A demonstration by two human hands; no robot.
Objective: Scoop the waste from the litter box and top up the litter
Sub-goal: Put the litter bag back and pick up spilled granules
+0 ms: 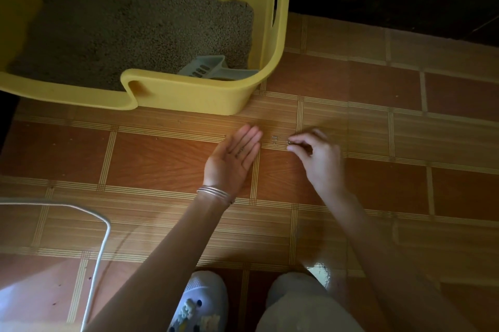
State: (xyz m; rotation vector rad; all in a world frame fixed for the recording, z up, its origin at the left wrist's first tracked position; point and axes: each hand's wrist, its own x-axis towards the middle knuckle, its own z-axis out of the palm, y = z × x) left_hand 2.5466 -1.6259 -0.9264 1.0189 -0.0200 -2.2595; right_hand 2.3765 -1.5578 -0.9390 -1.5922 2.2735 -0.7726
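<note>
Head view: right hand pinches tiny grey litter granules off the tiled floor near the yellow plastic litter box; left hand flat, palm up (catch tray). Granules likely light, hard, roll-prone: fingertip pinch.

Your left hand is palm-up with fingers straight. Your right hand pinches grey litter grains off the brown tiled floor, near the yellow plastic litter box.

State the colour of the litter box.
Plain yellow; the litter box shows best in the head view.
</note>
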